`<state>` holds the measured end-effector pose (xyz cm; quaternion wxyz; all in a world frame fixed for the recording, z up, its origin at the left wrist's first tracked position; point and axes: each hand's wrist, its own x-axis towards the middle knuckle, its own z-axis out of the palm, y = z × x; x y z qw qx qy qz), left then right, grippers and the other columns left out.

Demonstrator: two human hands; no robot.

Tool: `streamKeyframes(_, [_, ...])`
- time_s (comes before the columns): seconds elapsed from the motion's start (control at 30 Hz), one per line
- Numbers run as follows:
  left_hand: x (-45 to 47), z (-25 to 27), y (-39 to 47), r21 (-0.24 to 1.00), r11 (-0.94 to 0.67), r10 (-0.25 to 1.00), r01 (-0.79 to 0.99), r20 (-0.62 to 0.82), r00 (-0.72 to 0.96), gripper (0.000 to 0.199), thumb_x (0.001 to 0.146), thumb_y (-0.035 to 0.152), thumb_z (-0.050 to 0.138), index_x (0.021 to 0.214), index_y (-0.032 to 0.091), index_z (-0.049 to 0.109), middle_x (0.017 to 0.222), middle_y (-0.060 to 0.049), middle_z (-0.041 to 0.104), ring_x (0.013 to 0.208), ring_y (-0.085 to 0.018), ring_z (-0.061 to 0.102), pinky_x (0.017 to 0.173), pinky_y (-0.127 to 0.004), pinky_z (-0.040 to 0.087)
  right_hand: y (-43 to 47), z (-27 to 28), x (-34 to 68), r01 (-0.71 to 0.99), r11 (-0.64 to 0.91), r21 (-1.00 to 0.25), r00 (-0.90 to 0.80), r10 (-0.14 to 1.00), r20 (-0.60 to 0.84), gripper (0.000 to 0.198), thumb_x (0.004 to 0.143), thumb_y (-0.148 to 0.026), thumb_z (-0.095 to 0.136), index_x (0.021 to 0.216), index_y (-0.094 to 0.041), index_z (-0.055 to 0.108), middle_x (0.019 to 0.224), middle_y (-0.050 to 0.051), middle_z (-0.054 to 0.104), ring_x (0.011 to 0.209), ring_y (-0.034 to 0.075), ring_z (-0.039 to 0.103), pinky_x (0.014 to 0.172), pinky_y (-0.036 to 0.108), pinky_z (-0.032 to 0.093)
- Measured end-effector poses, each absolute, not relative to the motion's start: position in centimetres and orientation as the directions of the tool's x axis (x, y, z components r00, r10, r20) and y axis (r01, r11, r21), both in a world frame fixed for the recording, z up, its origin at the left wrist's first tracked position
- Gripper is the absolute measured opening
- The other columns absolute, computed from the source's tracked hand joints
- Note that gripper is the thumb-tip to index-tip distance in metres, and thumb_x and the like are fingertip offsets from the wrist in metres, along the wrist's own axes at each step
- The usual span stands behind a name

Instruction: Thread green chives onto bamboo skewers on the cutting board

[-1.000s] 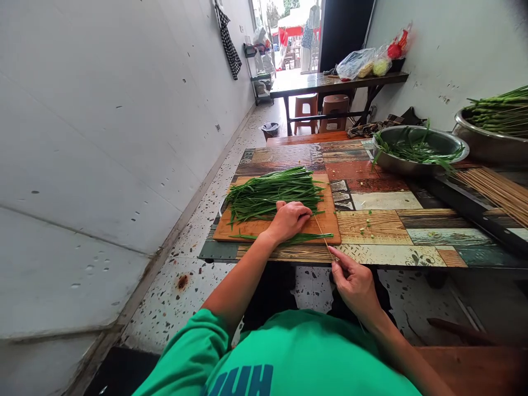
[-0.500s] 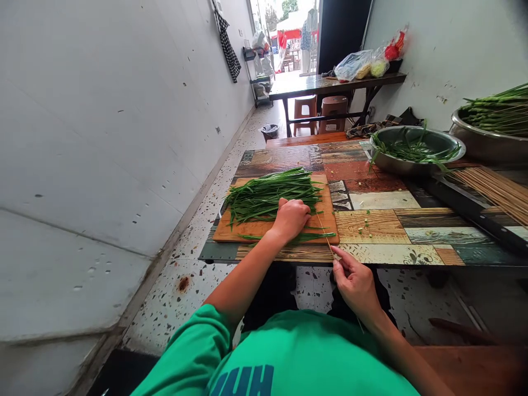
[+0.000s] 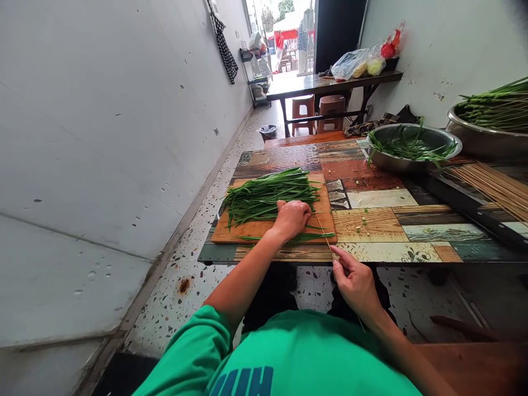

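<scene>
A pile of long green garlic chives [image 3: 268, 192] lies across a wooden cutting board [image 3: 325, 192] at the table's near edge. My left hand [image 3: 292, 218] rests at the pile's near right side, fingers curled down over chives. In my right hand [image 3: 355, 280], just in front of the table edge, a thin bamboo skewer [image 3: 324, 233] is pinched between thumb and fingers. It slants up and left, its tip beside my left fingers; the exact contact is hidden. A few loose chives [image 3: 311, 237] lie along the board's front.
To the right stands a steel basin [image 3: 391, 161] with some chives; behind it, a bigger basin [image 3: 482, 146] holds skewered chives. A black-handled knife [image 3: 495, 226] and a bundle of skewers [image 3: 495, 190] lie nearby. Green and white bits dot the patterned table [image 3: 367, 250].
The view has shifted very slightly. Both hands, the skewer and the chives keep nearly the same positions.
</scene>
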<state>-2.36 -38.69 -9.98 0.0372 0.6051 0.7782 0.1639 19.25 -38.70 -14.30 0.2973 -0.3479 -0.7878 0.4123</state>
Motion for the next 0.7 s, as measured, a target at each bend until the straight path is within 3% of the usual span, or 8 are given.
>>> streamKeyframes(0.3, [-2.35,-10.16,-38.76,0.334,0.242,0.935,0.911,0.168,-0.311,0.018,0.086,0.02,0.048,0.081,0.017,0.065,0.09,-0.005,0.07,0.095,-0.021,0.061,0.084,-0.037,0.031,-38.63,-14.06,19.46,0.317,0.471,-0.823,-0.579,0.783,0.225,0.041,0.084,-0.029,0.047,0.112,-0.009,0.069,0.101,0.012,0.073,0.083,0.02,0.071,0.068,0.024,0.056])
streamKeyframes(0.47, [-2.36,-10.08,-38.75,0.348,0.25,0.939,0.904,0.142,-0.315,0.018,0.086,0.021,0.048,0.081,0.018,0.065,0.093,-0.004,0.071,0.096,-0.021,0.061,0.082,-0.038,0.027,-38.7,-13.97,19.41,0.341,0.459,-0.82,-0.582,0.788,0.2,0.043,0.084,-0.028,0.045,0.114,-0.006,0.068,0.099,0.012,0.074,0.079,0.019,0.071,0.059,0.021,0.054])
streamKeyframes(0.6, [-2.45,-10.14,-38.7,0.358,0.251,0.941,0.899,0.125,-0.313,0.018,0.086,0.02,0.048,0.082,0.018,0.065,0.094,-0.004,0.071,0.098,-0.021,0.061,0.082,-0.038,0.026,-38.61,-14.11,19.34,0.334,0.449,-0.829,-0.587,0.787,0.19,0.044,0.084,-0.029,0.045,0.114,-0.005,0.068,0.094,0.012,0.074,0.062,0.016,0.068,0.054,0.021,0.052])
streamKeyframes(0.7, [-2.5,-10.2,-38.66,0.365,0.256,0.943,0.895,0.111,-0.315,0.02,0.086,0.02,0.047,0.085,0.019,0.067,0.097,-0.004,0.071,0.1,-0.021,0.061,0.083,-0.038,0.026,-38.55,-14.18,19.31,0.327,0.45,-0.831,-0.583,0.788,0.197,0.045,0.084,-0.03,0.045,0.113,-0.004,0.068,0.093,0.012,0.075,0.061,0.016,0.068,0.058,0.022,0.054])
